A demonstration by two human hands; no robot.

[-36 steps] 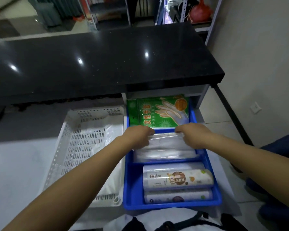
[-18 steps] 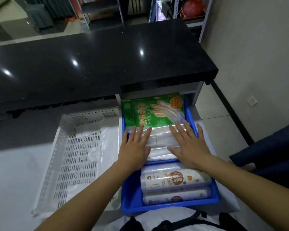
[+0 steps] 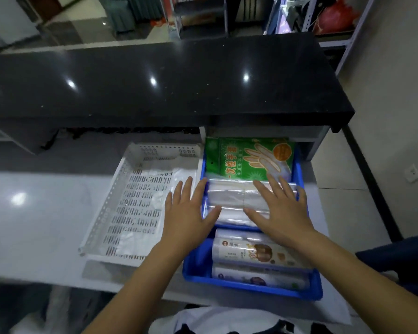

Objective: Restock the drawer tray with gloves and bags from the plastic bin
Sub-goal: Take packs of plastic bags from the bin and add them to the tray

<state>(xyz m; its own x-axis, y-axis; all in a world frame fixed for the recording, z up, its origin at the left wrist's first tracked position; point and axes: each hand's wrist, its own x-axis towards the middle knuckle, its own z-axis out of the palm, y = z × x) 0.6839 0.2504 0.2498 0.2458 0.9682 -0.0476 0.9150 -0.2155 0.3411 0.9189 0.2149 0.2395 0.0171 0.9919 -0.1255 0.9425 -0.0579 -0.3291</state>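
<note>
clear bags (image 3: pixel 229 201) under flat right hand (image 3: pixel 279 213)

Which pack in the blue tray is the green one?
The glove pack at the far end of the blue tray, under the black counter. It alone is green with a hand drawn on it; the bag packs and rolls are clear or whitish.

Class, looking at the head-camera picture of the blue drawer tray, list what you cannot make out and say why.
1. Back of the blue tray: hidden under the black counter.
2. Clear bag packs: partly covered by the right hand; their count is unclear.
3. Print on the rolls: blurred, too small.
4. White bin: near corner behind the left hand.
</note>
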